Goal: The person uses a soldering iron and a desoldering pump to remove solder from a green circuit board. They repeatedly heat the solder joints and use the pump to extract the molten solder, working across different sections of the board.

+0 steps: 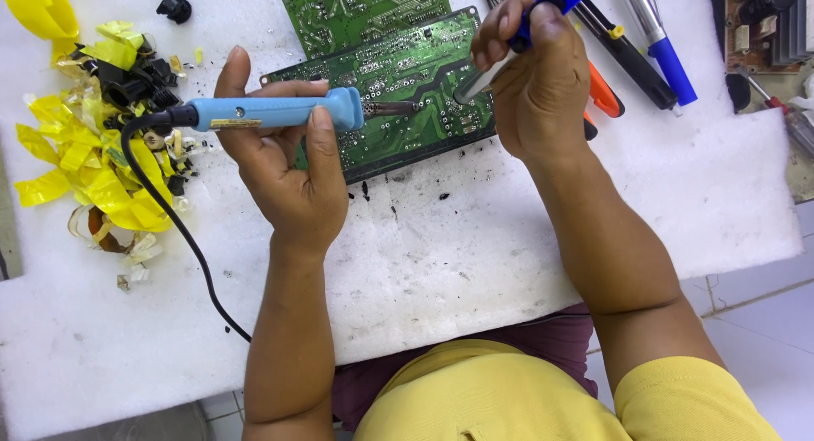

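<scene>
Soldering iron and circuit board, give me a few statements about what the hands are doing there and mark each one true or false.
1. The left hand holds a blue-handled soldering iron. True.
2. The iron's tip lies over the green circuit board. True.
3. The right hand is empty. False: it grips a pen-like tool with a blue top and metal tip pointed at the board.
4. The pile of yellow tape scraps lies to the right of the board. False: it lies to the left.
5. The board rests on a white foam sheet. True.

White foam-topped table [475, 263], pale tiled floor [763, 314]
</scene>
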